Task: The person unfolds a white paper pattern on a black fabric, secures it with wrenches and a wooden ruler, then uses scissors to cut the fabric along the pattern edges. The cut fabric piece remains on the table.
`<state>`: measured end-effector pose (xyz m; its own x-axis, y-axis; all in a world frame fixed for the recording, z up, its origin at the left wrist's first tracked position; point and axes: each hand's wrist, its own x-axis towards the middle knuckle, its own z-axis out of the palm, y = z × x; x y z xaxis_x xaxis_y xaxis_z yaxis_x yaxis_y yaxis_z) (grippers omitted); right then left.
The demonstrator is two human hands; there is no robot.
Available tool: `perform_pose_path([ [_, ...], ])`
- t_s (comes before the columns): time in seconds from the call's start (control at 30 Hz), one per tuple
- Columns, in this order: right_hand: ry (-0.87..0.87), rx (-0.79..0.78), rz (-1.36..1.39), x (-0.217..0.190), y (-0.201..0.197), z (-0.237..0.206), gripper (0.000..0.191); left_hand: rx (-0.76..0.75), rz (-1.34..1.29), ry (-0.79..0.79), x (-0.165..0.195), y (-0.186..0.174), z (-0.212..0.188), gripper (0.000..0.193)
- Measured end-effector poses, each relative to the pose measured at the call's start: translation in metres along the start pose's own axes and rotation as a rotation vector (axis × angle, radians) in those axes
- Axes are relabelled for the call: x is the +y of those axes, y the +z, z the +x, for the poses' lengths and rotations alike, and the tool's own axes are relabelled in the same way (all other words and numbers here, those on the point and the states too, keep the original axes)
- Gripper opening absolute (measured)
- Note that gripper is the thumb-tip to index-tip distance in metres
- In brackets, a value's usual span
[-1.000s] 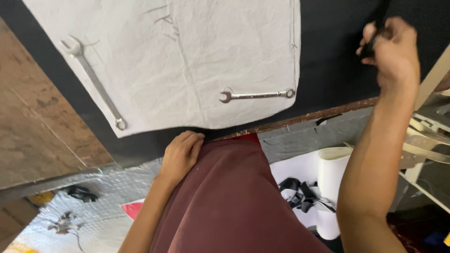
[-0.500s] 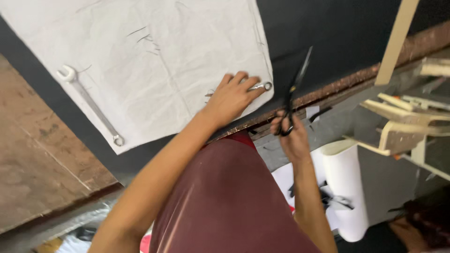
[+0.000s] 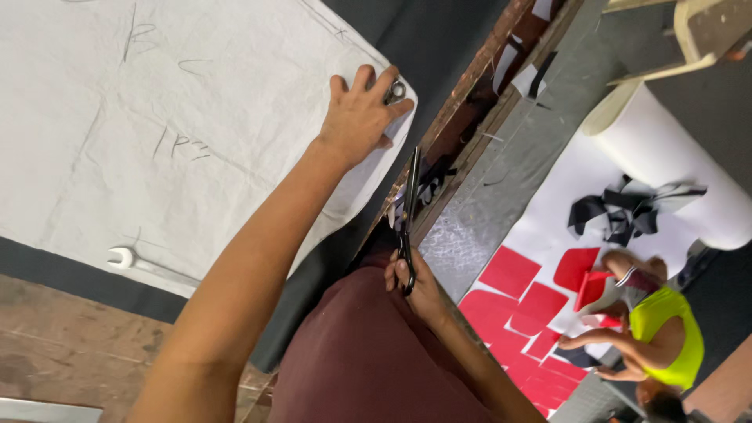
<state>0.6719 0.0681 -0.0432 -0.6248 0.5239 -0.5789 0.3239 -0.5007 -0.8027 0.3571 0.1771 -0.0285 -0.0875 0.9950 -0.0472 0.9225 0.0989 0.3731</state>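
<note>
My left hand (image 3: 356,117) lies flat with fingers spread on the corner of a large white paper pattern (image 3: 157,117). It covers most of a steel wrench (image 3: 395,90), whose ring end shows between the fingers. The pattern rests on black fabric (image 3: 439,31) spread over a wooden table. My right hand (image 3: 419,290) grips the handles of black scissors (image 3: 410,196) just off the table edge. The blades point up along the pattern's corner, close to my left hand. A second wrench (image 3: 137,262) weighs down the pattern's near left edge.
The table's wooden edge (image 3: 470,94) runs diagonally beside the scissors. Below on the floor, another person in a yellow-green top (image 3: 662,333) handles red cut pieces (image 3: 517,290) on a white sheet. A white roll (image 3: 674,157) and black scraps (image 3: 627,207) lie nearby.
My left hand went from the table edge onto the wrench at the pattern's corner. My right hand brought the scissors down from the far side to the table edge. The view has rotated.
</note>
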Motion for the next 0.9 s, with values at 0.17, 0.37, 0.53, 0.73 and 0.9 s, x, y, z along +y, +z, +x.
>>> perform_pose_path([
  [0.17,-0.021,0.071,0.052,0.022,0.049,-0.014,0.031,0.009,-0.033,0.022,-0.001,0.008,-0.007,0.075],
  [0.37,-0.043,0.247,0.104,0.016,0.099,0.000,0.032,-0.022,0.013,-0.009,0.003,0.002,-0.009,0.076],
  [0.53,-0.033,0.324,0.088,0.003,0.106,0.010,0.028,0.016,-0.021,0.001,0.003,0.001,-0.005,0.077],
  [0.73,-0.086,0.336,0.105,0.004,0.104,0.011,0.026,0.062,-0.047,0.019,0.001,0.007,-0.006,0.080],
  [0.9,-0.058,0.336,0.165,0.006,0.101,0.012,0.024,0.038,-0.055,0.018,0.002,0.009,-0.006,0.081],
])
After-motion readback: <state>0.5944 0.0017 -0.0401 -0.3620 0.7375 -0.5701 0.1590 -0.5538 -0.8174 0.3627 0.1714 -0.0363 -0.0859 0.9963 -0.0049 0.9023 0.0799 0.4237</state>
